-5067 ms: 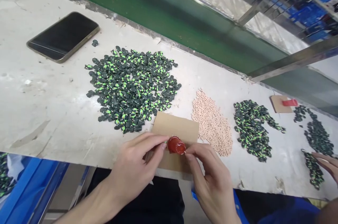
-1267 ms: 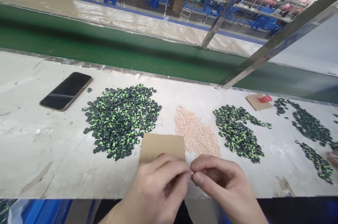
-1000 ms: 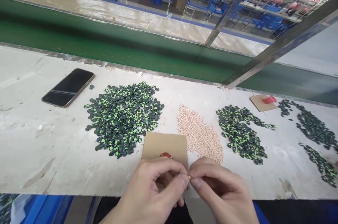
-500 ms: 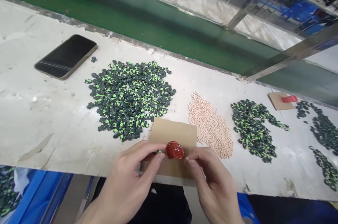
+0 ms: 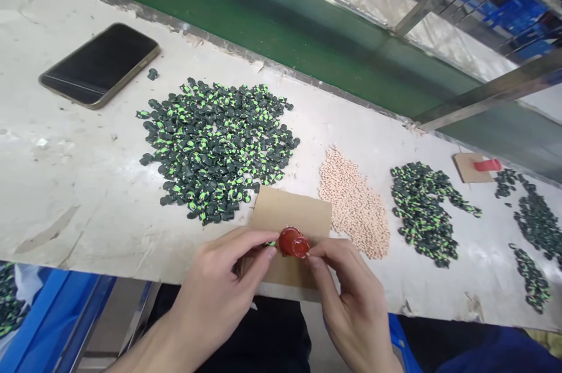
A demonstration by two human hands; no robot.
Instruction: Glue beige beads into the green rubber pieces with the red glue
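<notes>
While left hand [image 5: 219, 297] fingers are pinching small black-green piece [image 5: 271, 243] against round red glossy pot [image 5: 293, 242] on brown cardboard square [image 5: 287, 215], right hand [image 5: 351, 303] fingers are touching pot's right side, bench front edge. Step judged: dipping. Next: steady lift.

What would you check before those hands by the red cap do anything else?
1. Red cap sits on the cardboard: ok.
2. Left hand pinches a small green-black piece at the cap: ok, only its tip shows.
3. Right hand fingertips meet the cap's right side: ok; whether it holds a bead, cannot tell.
4. Green-black pile lies just beyond the cardboard: ok.
5. Beige bead pile lies right of the cardboard: ok.
6. Phone lies apart from the piles, far left: ok.
</notes>
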